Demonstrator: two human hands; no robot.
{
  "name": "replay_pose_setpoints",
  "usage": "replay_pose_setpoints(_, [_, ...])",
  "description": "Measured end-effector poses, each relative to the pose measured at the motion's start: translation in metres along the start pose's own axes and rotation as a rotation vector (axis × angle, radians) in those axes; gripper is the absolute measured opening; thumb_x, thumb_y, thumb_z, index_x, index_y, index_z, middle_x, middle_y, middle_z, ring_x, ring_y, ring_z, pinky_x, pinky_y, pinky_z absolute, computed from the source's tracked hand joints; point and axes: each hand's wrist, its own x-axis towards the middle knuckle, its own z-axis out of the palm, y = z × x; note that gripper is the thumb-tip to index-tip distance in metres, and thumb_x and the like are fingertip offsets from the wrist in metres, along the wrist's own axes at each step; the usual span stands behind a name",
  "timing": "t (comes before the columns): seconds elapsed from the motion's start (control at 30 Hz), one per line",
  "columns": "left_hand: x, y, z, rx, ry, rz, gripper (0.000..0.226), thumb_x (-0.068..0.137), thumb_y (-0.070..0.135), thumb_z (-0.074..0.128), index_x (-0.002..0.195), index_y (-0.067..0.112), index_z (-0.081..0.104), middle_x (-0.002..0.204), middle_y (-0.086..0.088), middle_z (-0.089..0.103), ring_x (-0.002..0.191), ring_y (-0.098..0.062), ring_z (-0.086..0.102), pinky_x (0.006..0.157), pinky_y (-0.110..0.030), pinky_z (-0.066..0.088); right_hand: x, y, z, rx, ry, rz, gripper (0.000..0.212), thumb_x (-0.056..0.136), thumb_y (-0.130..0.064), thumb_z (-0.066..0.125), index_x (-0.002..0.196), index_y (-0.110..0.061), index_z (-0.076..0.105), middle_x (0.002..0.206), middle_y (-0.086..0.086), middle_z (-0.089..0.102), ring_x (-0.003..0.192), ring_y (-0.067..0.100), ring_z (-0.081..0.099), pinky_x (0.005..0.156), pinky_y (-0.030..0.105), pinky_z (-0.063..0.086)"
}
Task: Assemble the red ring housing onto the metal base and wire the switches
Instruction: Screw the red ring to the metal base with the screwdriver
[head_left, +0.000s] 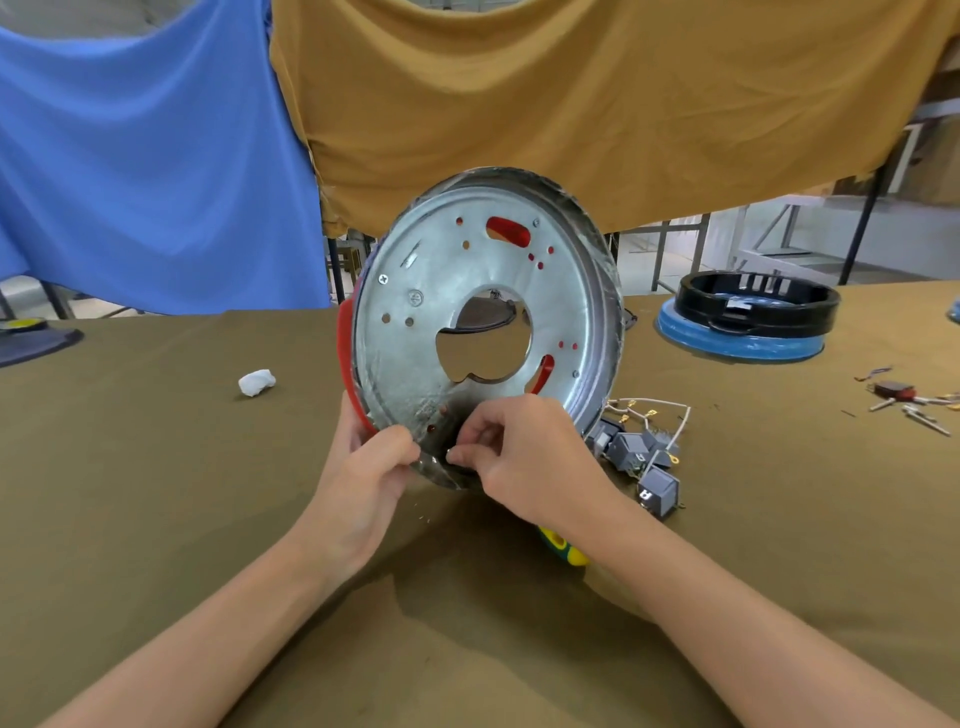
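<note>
Holding the metal base upright over the table, red ring behind it; left hand gripping the near rim, right hand pinching something small just beside a near-edge hole.

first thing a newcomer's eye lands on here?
The metal base, held up on edge at centre with the red ring housing showing behind it. The left hand grips its lower rim while the right hand pinches there. Grey switches with wires lie on the table just right.

switches right of base
</note>
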Motion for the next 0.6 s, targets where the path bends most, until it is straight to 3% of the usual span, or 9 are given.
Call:
replay_pose_setpoints(0.1, [0.001, 0.002, 0.0, -0.055, 0.005, -0.02, 0.07, 0.065, -0.001, 0.048, 0.135, -0.001, 0.046, 0.101, -0.014, 0.063, 0.089, -0.031, 0.059, 0.069, -0.04, 0.059, -0.002, -0.003, -0.005, -0.053, -0.019, -0.112, 0.005, 0.088, -0.022, 0.072, 0.088, -0.018, 0.075, 0.076, -0.009, 0.069, 0.07, 0.007, 0.061, 0.064, 0.015, 0.045])
replay_pose_setpoints(0.3, [0.001, 0.006, 0.0, -0.116, 0.009, -0.058, 0.076, 0.063, 0.001, 0.047, 0.139, 0.007, 0.047, 0.112, -0.012, 0.069, 0.09, -0.025, 0.068, 0.077, -0.043, 0.059, 0.0, -0.01, -0.012, -0.138, -0.069, -0.244, 0.013, 0.091, -0.021, 0.067, 0.095, -0.016, 0.078, 0.089, -0.002, 0.071, 0.081, 0.014, 0.062, 0.078, 0.03, 0.05])
replay_pose_setpoints(0.47, [0.002, 0.008, 0.0, -0.149, 0.046, -0.102, 0.077, 0.062, 0.002, 0.048, 0.139, 0.004, 0.048, 0.111, -0.015, 0.065, 0.094, -0.03, 0.062, 0.079, -0.044, 0.058, 0.002, -0.01, -0.015, -0.142, -0.09, -0.246, 0.015, 0.092, -0.021, 0.064, 0.095, -0.017, 0.078, 0.089, -0.005, 0.071, 0.079, 0.01, 0.06, 0.075, 0.024, 0.048])
replay_pose_setpoints(0.6, [0.003, 0.009, 0.001, -0.179, 0.075, -0.131, 0.076, 0.063, 0.003, 0.048, 0.139, 0.0, 0.047, 0.109, -0.015, 0.066, 0.088, -0.026, 0.066, 0.075, -0.041, 0.06, 0.005, -0.009, -0.007, -0.042, -0.011, -0.1, 0.008, 0.087, -0.024, 0.071, 0.086, -0.019, 0.078, 0.072, -0.009, 0.069, 0.068, 0.007, 0.061, 0.066, 0.021, 0.05])
